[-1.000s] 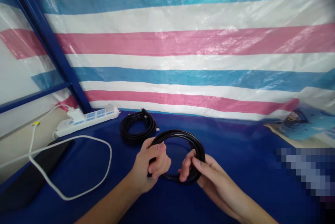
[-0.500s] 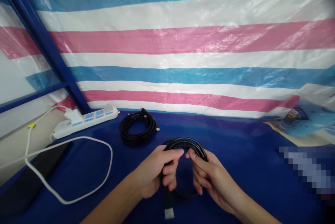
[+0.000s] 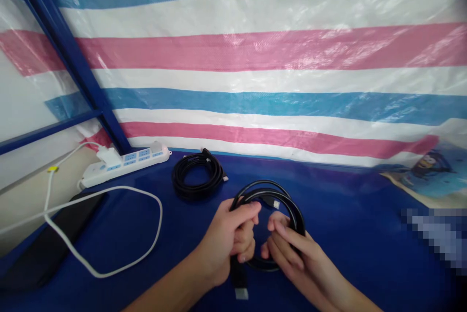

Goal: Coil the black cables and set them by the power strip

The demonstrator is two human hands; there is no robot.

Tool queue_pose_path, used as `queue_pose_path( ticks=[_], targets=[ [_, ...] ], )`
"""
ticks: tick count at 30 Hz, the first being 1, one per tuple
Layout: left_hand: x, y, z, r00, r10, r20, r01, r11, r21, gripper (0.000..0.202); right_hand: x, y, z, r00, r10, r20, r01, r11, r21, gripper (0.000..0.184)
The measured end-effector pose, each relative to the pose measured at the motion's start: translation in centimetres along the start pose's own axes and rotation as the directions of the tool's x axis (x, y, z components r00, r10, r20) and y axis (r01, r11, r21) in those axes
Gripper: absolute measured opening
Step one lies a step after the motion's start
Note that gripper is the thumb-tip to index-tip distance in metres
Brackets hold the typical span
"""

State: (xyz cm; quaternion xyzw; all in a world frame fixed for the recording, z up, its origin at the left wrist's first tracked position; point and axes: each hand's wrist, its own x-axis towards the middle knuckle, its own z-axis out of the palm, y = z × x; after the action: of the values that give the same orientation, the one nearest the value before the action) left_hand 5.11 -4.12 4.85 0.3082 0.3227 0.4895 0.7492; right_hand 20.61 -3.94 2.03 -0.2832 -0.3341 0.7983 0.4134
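Observation:
Between my hands is a black cable (image 3: 272, 191) wound into a loose coil of several loops. My left hand (image 3: 233, 239) is closed round the coil's left side, thumb on top. My right hand (image 3: 292, 244) grips its right side, fingers curled round the strands. Below my left hand a flat connector with a pale metal end (image 3: 241, 293) hangs down. Another connector with a light tip (image 3: 276, 204) shows inside the top of the loop. A second coiled black cable (image 3: 197, 191) lies on the blue surface just beyond my left hand.
A white power strip (image 3: 124, 165) with a plugged-in white adapter stands at the back left. Its white cord (image 3: 160, 224) loops over a dark flat object (image 3: 54, 249). Behind hangs striped plastic sheeting (image 3: 255, 54); a blue metal post (image 3: 73, 69) rises at left. A printed bag (image 3: 434, 171) lies right.
The held coil has loosened, with its top loops spread further apart. A connector has come into sight inside it. The whole view has shifted slightly, moving the things at the back to the right.

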Motion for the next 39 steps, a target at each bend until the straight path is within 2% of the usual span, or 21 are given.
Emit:
queue_pose_path(
  ticks=[4, 8, 12, 16, 20, 22, 25, 27, 29, 34, 39],
  targets=[
    [-0.3, -0.6, 0.5, 0.999, -0.036, -0.011, 0.037, 0.993, 0.108, 0.021, -0.2, -1.2, -0.6, 0.999, 0.023, 0.037, -0.02, 0.997, -0.073, 0.018],
    [-0.6, 0.2, 0.6, 0.996, -0.089, -0.006, 0.089, 0.986, 0.138, 0.022, -0.4, -1.5, -0.5, 0.993, 0.101, 0.06, -0.09, 0.984, -0.155, 0.016],
    [-0.5, 0.9, 0.4, 0.993, -0.115, -0.026, 0.117, 0.984, 0.137, 0.026, -0.2, -0.6, -0.1, 0.999, 0.035, 0.022, -0.033, 0.995, -0.099, 0.017],
    [-0.3, 0.8, 0.1, 0.998, -0.055, 0.007, 0.055, 0.996, 0.072, 0.04, -0.2, 0.0, 0.2, 0.998, -0.046, 0.036, 0.048, 0.997, -0.059, 0.016],
    [-0.1, 0.2, 0.1, 1.0, -0.02, 0.011, 0.019, 0.999, 0.031, 0.037, -0.5, -0.5, 0.2, 0.999, -0.04, 0.019, 0.041, 0.998, -0.041, 0.013],
    [-0.1, 0.1, 0.2, 0.997, -0.074, 0.02, 0.073, 0.997, 0.027, 0.035, -0.8, -0.9, 0.0, 1.0, 0.002, 0.021, -0.001, 1.0, -0.028, 0.014],
    [-0.4, 0.2, 0.2, 0.974, -0.19, 0.119, 0.187, 0.982, 0.043, 0.035, -1.1, -1.4, -0.2, 0.997, 0.058, 0.046, -0.057, 0.998, -0.03, 0.013],
    [-0.5, 0.4, 0.1, 0.959, -0.221, 0.179, 0.214, 0.975, 0.059, 0.035, -1.2, -1.5, -0.1, 0.997, 0.065, 0.051, -0.064, 0.998, -0.031, 0.012],
    [-0.6, 0.6, -0.1, 0.961, -0.211, 0.177, 0.202, 0.977, 0.065, 0.037, -1.2, -1.4, 0.0, 0.998, 0.052, 0.039, -0.051, 0.998, -0.024, 0.011],
    [-0.1, 0.3, 0.1, 0.991, -0.118, 0.063, 0.109, 0.986, 0.128, 0.04, -0.9, -1.0, 0.4, 0.997, -0.032, -0.063, 0.034, 0.999, 0.031, 0.012],
    [0.5, -0.9, 0.5, 0.999, 0.03, -0.02, -0.02, 0.919, 0.394, 0.04, -0.8, -1.3, 0.4, 0.969, -0.129, -0.212, 0.138, 0.99, 0.031, 0.013]
  ],
)
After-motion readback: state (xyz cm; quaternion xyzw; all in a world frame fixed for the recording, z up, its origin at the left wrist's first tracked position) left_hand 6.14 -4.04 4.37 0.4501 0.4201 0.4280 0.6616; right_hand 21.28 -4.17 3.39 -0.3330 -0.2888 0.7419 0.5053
